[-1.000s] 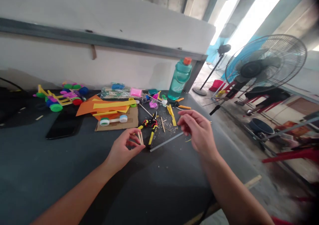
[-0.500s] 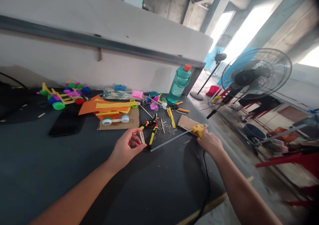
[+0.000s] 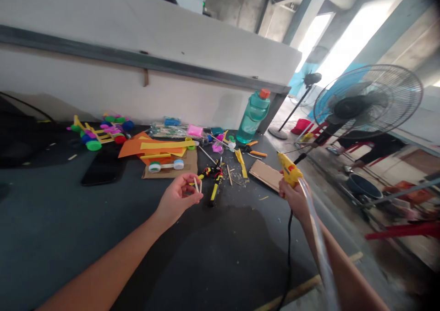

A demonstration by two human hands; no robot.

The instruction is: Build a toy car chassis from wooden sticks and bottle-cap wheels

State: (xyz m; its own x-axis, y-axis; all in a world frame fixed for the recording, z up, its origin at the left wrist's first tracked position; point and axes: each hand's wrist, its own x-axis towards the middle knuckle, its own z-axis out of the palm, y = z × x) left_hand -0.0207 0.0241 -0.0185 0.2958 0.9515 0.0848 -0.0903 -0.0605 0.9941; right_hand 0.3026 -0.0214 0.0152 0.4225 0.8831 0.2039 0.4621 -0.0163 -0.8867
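Observation:
Between the thumb and fingers of my left hand are two short wooden sticks, held above the dark table. My right hand is wrapped round a yellow hot glue gun, its nozzle tilted up and away. A long clear glue stick runs from the gun's back end toward me, over my forearm. Red, black and yellow wire cutters lie just right of my left hand. Beyond them, a pair of bottle-cap wheels on a stick rests on cardboard.
At the back stands a teal water bottle, with orange-handled pliers beside it. Orange paper, a phone and colourful bottle-cap models lie to the left. A cardboard piece sits near my right hand. A fan stands off the table's right.
My right hand has lifted the glue gun off the cardboard and turned it, so its glue stick now points toward me. My left hand keeps its sticks.

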